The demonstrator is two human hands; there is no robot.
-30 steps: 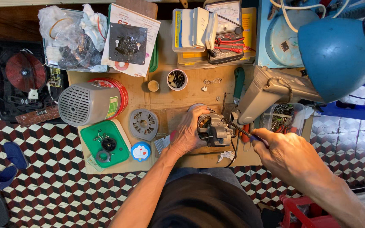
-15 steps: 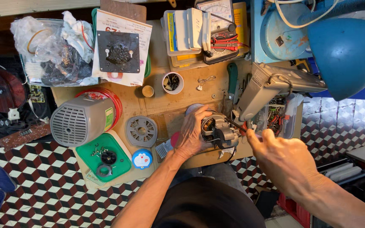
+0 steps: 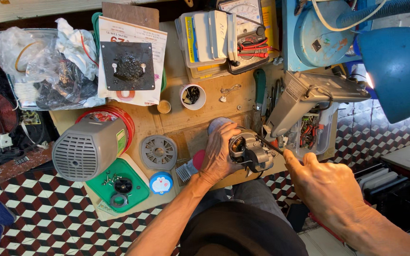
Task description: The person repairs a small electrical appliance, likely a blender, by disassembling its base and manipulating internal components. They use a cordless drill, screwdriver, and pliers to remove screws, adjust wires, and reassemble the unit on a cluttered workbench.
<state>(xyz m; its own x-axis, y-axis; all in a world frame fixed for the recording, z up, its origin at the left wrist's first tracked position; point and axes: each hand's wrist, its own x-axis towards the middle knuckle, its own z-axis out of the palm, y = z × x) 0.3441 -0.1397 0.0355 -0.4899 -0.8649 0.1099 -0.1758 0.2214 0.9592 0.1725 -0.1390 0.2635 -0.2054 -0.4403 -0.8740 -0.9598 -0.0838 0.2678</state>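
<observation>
Both forearms are bare to past the wrist with no sleeve, watch or ring to be seen on the left hand (image 3: pixel 218 154) or the right hand (image 3: pixel 326 185), and below them shows a dark brown rounded shape, seemingly a cap, above grey trousers.

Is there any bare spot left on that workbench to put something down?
Bare wood shows between the white cup and the left hand, and a smaller patch between the grey fan housing and the round grey disc. The right side, around the motor and parts tray, is crowded.
</observation>
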